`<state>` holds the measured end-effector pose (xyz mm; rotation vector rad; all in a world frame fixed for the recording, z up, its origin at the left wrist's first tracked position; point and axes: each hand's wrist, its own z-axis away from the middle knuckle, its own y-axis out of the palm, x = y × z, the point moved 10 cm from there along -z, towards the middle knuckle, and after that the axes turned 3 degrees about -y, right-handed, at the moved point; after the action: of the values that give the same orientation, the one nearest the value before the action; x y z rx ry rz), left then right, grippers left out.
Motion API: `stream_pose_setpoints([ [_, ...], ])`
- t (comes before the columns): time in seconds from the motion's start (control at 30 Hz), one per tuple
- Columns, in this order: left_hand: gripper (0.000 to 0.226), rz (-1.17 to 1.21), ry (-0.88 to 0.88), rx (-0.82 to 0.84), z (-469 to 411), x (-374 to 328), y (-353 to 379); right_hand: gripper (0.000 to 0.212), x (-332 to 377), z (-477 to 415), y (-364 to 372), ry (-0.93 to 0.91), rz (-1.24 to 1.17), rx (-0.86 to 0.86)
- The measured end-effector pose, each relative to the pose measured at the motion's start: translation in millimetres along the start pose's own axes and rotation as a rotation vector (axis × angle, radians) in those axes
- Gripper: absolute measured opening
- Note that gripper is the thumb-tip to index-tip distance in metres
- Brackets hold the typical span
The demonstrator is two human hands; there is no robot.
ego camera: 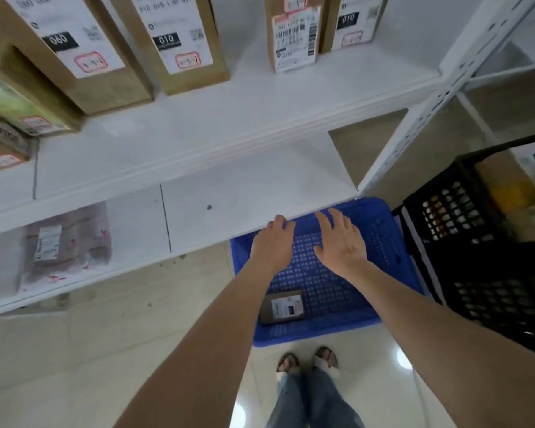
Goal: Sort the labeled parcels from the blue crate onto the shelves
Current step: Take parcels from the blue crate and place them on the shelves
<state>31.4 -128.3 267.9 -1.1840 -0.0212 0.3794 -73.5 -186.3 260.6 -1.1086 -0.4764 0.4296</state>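
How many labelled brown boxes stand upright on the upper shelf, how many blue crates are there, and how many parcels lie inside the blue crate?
Upright labelled brown boxes: 4
Blue crate: 1
Parcel in that crate: 1
Total: 6

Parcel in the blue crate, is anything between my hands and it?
Nothing visible does. The parcel lies uncovered in the near left corner of the crate; the left hand and right hand are empty above its far side.
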Motion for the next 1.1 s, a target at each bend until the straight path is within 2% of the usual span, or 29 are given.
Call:
stream_pose_setpoints([
  [0.17, 0.048, 0.119, -0.147, 0.208, -38.2, 23.1, 110.0, 0.077, -21.2, -33.4, 110.0, 0.019, -0.035, 0.138],
  [0.37, 0.046, 0.136, -0.252, 0.489, -78.0, 54.9, 300.6, 0.071, -54.5, -68.9, 309.1, 0.188, -0.19, 0.434],
  [0.43, 0.046, 0.135, -0.271, 0.568, -88.7, 66.1, 364.6, 0.063, -64.0, -77.9, 374.8, 0.25, -0.288, 0.532],
  [0.53, 0.043, 0.102, -0.3, 0.67, -100.3, 79.1, 447.9, 0.031, -73.4, -89.5, 459.9, 0.351, -0.453, 0.654],
  [0.63, 0.049, 0.136, -0.337, 0.684, -112.3, 88.7, 509.5, 0.042, -79.8, -104.1, 528.9, 0.477, -0.644, 0.668],
  [0.67, 0.052, 0.142, -0.345, 0.674, -117.7, 92.5, 525.7, 0.04, -80.7, -109.7, 548.0, 0.508, -0.702, 0.663],
  [0.77, 0.054, 0.127, -0.406, 0.65, -130.9, 108.9, 567.1, 0.011, -82.4, -124.1, 596.3, 0.556, -0.848, 0.669],
  [0.83, 0.051, 0.102, -0.445, 0.638, -136.8, 119.0, 586.5, 0.003, -84.4, -133.5, 621.3, 0.561, -0.915, 0.664],
  [1.0, 0.037, 0.105, -0.545, 0.553, -148.7, 142.4, 607.8, 0.022, -85.2, -136.4, 662.1, 0.717, -1.1, 0.7],
  [1.1, 0.035, 0.13, -0.542, 0.524, -152.1, 151.3, 610.0, 0.026, -79.0, -137.4, 667.0, 0.71, -1.18, 0.769],
])
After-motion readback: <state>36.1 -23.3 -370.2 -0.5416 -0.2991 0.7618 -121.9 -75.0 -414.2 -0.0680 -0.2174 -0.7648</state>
